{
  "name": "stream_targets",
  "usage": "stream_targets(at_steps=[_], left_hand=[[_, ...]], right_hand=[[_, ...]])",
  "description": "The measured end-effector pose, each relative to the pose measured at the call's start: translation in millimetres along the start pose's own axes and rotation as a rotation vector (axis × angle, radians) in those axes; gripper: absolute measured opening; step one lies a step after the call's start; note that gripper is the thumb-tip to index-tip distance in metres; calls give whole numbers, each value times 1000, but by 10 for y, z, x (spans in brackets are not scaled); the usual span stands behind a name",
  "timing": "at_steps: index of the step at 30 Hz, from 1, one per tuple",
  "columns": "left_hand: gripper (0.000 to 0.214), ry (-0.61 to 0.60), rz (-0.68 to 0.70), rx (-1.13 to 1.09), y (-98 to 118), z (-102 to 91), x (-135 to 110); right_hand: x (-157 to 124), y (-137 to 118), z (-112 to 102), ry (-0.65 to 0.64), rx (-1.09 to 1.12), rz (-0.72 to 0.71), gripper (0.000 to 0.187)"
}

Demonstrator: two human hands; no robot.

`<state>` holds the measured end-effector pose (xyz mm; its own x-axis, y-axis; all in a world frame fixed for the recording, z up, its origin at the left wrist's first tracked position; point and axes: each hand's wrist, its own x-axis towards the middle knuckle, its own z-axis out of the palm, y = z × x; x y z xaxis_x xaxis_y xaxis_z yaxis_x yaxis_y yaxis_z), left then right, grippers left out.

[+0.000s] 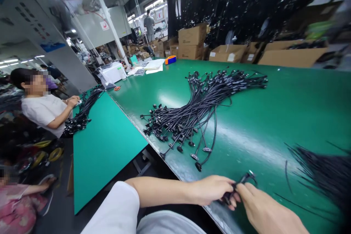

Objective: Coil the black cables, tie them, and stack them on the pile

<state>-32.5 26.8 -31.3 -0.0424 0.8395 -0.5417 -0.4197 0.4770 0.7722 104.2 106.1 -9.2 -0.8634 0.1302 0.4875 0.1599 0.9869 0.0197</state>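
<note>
My left hand (212, 190) is closed on a black cable (244, 177) at the front edge of the green table. Right beside it, my right hand (259, 199) pinches the same cable, whose metal-tipped connector sticks up between the hands. The fingers hide part of the cable. Beyond my hands lies a large bundle of black cables (203, 104), with connectors fanned out at both ends. To the right of my right hand is a blurred pile of thin black strands (320, 173), a few of them loose on the table.
The green table (287, 117) meets a lower green table (106, 153) at left, where a co-worker (46, 104) handles another cable bundle (87, 106). Papers (153, 66), an orange-and-blue tape roll (170, 59) and orange-handled scissors (117, 88) lie farther back. Cardboard boxes (192, 40) stand behind the table.
</note>
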Motion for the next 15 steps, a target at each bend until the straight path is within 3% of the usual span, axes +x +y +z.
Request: stream_targets(at_steps=[4, 7, 10, 12, 14, 15], left_hand=[[32, 156, 350, -6, 62, 77, -70], [30, 162, 549, 249, 160, 57, -176], [26, 121, 706, 690, 205, -23, -280], [34, 24, 705, 955, 168, -75, -300], [36, -59, 611, 1007, 105, -106, -264], [35, -73, 543, 928, 84, -114, -232]], right_hand=[[10, -45, 72, -28, 295, 560, 29], [26, -61, 28, -20, 523, 873, 41], [3, -34, -88, -50, 624, 929, 43], [-42, -36, -166, -8, 585, 910, 42], [-95, -88, -213, 57, 512, 836, 39], [-118, -133, -219, 89, 475, 763, 37]])
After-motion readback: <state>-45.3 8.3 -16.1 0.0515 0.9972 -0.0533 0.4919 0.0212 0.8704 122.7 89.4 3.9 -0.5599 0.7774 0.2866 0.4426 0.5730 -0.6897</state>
